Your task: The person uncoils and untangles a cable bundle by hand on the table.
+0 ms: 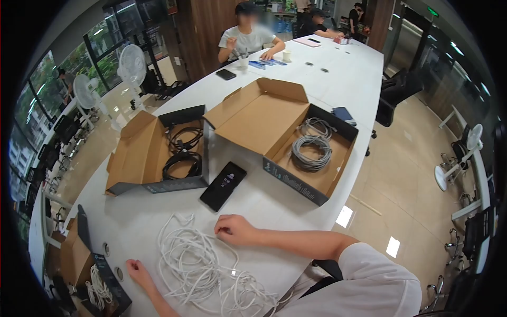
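Observation:
A loose, tangled pile of white cable (193,259) lies on the table in front of me. My right hand (236,230) rests at the pile's upper right edge, fingers curled in, with nothing visible in them. To the left of the pile, my left hand (139,273) lies on the tabletop, its fingers bent closed and nothing seen in them. Beyond the right hand is a black phone (223,186) with its screen lit. An open box (296,179) holds coiled grey cable (311,153). Another open box (132,153) contains coiled black cables (182,165).
A third open box (100,264) with white cable (99,288) stands lower left. A dark blue notebook (344,116) lies behind the right box. Across the white table (338,74) sits a person (248,42) near a phone (226,74), cups and blue items. Fans stand left.

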### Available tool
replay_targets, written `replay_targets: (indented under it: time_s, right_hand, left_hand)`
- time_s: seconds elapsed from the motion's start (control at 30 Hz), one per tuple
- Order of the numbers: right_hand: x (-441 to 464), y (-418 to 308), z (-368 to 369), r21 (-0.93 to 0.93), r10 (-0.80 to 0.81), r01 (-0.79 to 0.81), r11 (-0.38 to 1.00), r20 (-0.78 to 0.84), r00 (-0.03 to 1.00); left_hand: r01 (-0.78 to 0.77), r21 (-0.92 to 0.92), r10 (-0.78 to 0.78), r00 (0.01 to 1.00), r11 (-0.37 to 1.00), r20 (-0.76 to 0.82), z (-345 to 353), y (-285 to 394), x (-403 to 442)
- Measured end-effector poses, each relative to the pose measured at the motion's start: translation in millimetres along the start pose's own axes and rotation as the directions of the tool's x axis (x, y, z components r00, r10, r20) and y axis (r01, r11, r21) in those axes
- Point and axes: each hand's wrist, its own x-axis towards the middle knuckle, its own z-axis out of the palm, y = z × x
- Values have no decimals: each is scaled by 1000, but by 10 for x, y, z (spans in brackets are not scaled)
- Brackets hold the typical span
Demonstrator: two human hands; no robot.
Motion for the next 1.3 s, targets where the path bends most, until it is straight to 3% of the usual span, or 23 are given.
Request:
replay_targets:
  time_s: [0.13, 0.23, 0.33, 0.43, 0.53, 0.63, 0.73, 0.83, 0.93, 1.03, 1.13, 1.2, 1.23, 1.3]
  right_hand:
    - [22, 72, 25, 3, 21, -21, 1000, -23, 1000]
    - [21, 49, 25, 14, 36, -36, 999, -34, 999]
    - [-1, 77, 8, 9, 27, -27, 1000, -26, 999]
    - [-61, 26, -1, 10, 26, -26, 1000, -11, 1000]
    - [-102, 33, -7, 17, 1, -1, 1000, -15, 1000]
    - [-121, 2, -16, 28, 11, -10, 1000, -8, 1000]
    - [-122, -6, -20, 33, 4, -4, 999, 6, 1000]
    - [-130, -65, -32, 59, 42, -41, 997, -8, 999]
    - [-131, -94, -50, 93, 77, -76, 993, -7, 997]
    - [-129, -101, -69, 113, 169, -170, 979, 18, 985]
    - [-132, -93, -61, 156, 141, -137, 978, -14, 990]
    - [-141, -83, -53, 185, 135, -126, 975, -37, 990]
    - [-135, -76, -54, 197, 129, -117, 974, -54, 990]
    - [-131, -48, -47, 193, 122, -109, 975, -57, 991]
  left_hand:
    - [-76, -96, 66, 992, 992, -108, -4, -194, 8]
    - [96, -446, -186, 969, 890, -162, -117, -73, -113]
    - [94, -661, -264, 951, 745, -163, -201, 176, -420]
    - [170, -841, -315, 949, 513, 0, -442, 476, -840]
    - [213, -893, -373, 926, 397, 55, -623, 659, -1325]
    - [245, -880, -400, 914, 407, 69, -744, 924, -1789]
    - [287, -792, -400, 914, 538, 60, -789, 1201, -2159]
    - [263, -702, -301, 951, 662, 72, -759, 1401, -2379]
    - [78, -526, -54, 997, 847, 61, -720, 1693, -2449]
    - [-187, -311, 220, 973, 932, 75, -744, 2006, -2395]
    - [-287, -301, 369, 892, 909, 262, -751, 2252, -2332]
    - [-361, -173, 400, 803, 916, 441, -697, 2550, -2273]
    - [-409, -116, 405, 748, 905, 525, -650, 2634, -2239]
    - [-314, -75, 300, 768, 946, 567, -518, 2518, -2266]
